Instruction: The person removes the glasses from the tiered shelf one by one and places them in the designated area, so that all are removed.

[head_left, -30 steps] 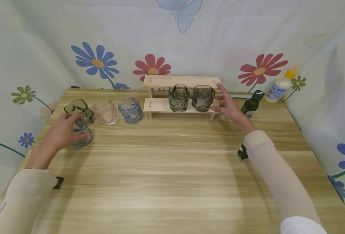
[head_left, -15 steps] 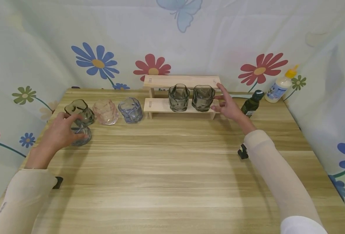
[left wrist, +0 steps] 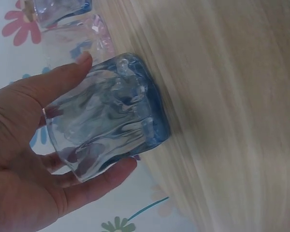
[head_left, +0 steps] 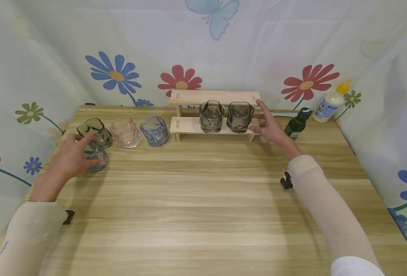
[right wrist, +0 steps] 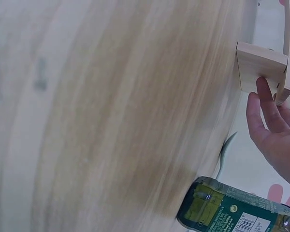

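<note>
In the head view my left hand grips a clear, bluish-based wavy glass in front of the row of glasses at the table's left. The left wrist view shows thumb and fingers around the glass, its base near the wood. My right hand is at the right end of a two-tier wooden rack, fingers spread and touching its end. Beside those fingers, a smoky grey glass stands on the lower tier; another grey glass is left of it. Whether my thumb touches the nearer glass, I cannot tell.
Left of the rack stand a blue glass, a pink glass and a dark olive glass. A dark green bottle and a yellow-capped white bottle stand at the right. Floral cloth hangs around the table.
The left hand and its glass have shifted very slightly left and toward the back. The right hand stays at the rack, and the glasses on it have not moved.
</note>
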A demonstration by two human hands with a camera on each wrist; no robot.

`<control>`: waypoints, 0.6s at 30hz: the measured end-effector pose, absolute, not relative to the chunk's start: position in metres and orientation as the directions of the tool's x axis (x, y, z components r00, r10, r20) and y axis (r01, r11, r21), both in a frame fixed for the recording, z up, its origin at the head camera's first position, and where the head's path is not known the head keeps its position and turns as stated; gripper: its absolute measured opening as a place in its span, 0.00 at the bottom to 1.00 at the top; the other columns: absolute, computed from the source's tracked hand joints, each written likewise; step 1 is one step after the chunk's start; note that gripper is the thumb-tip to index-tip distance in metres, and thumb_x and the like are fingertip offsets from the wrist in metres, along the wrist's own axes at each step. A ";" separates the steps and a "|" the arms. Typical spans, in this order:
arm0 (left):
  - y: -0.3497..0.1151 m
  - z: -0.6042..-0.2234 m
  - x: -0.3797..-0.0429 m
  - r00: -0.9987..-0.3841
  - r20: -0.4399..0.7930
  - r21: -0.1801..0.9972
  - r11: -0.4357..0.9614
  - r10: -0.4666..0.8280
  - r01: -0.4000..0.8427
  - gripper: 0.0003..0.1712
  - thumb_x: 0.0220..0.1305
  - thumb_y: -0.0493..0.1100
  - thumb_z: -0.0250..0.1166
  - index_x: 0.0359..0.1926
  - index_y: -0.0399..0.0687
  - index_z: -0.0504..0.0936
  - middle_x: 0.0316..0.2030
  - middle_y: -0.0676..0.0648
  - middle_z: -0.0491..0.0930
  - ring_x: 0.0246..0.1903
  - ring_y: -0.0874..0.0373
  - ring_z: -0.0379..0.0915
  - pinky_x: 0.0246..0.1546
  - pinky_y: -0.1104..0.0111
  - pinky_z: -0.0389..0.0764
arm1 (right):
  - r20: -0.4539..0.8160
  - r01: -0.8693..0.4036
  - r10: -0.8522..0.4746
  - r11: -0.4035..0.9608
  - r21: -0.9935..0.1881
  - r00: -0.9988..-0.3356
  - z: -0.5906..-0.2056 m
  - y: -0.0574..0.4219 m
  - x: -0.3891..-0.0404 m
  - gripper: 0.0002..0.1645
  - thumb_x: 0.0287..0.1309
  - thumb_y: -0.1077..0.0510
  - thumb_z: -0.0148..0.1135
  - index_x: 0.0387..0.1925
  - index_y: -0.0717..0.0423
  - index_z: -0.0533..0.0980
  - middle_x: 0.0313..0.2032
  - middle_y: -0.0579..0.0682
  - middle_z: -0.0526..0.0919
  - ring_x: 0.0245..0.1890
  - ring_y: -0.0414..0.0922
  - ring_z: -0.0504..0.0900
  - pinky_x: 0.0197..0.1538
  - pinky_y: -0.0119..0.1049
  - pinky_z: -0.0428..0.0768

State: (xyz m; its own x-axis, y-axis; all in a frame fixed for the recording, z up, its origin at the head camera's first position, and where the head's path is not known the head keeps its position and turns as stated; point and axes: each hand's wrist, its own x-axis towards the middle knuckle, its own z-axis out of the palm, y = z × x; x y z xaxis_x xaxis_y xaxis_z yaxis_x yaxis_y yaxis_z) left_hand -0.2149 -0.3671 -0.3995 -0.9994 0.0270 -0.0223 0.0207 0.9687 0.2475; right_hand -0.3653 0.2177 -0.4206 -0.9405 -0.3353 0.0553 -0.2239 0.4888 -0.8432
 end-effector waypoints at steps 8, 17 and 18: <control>-0.358 -0.380 -0.207 -0.997 0.009 0.189 0.980 -0.072 -0.069 0.57 0.49 0.56 0.78 0.72 0.40 0.58 0.60 0.20 0.52 0.54 0.23 0.52 0.31 0.39 0.70 | 0.051 -0.222 -0.345 0.477 -0.851 -0.937 -0.420 0.218 -0.366 0.57 0.66 0.63 0.63 0.80 0.32 0.38 0.77 0.57 0.53 0.55 0.61 0.78 0.37 0.31 0.74; -0.317 -0.362 -0.225 -0.979 0.197 0.146 0.986 0.046 0.076 0.50 0.52 0.49 0.77 0.71 0.43 0.62 0.68 0.23 0.52 0.65 0.21 0.48 0.53 0.28 0.61 | 0.047 -0.220 -0.341 0.489 -0.844 -0.939 -0.420 0.219 -0.365 0.57 0.66 0.62 0.63 0.80 0.33 0.38 0.78 0.56 0.51 0.65 0.60 0.72 0.42 0.31 0.74; -0.311 -0.361 -0.228 -0.975 0.210 0.154 0.982 0.071 0.105 0.49 0.51 0.48 0.78 0.70 0.43 0.63 0.68 0.23 0.53 0.65 0.22 0.49 0.54 0.28 0.61 | 0.048 -0.221 -0.343 0.488 -0.844 -0.938 -0.421 0.219 -0.365 0.57 0.66 0.63 0.63 0.80 0.33 0.38 0.78 0.55 0.49 0.65 0.60 0.71 0.43 0.31 0.74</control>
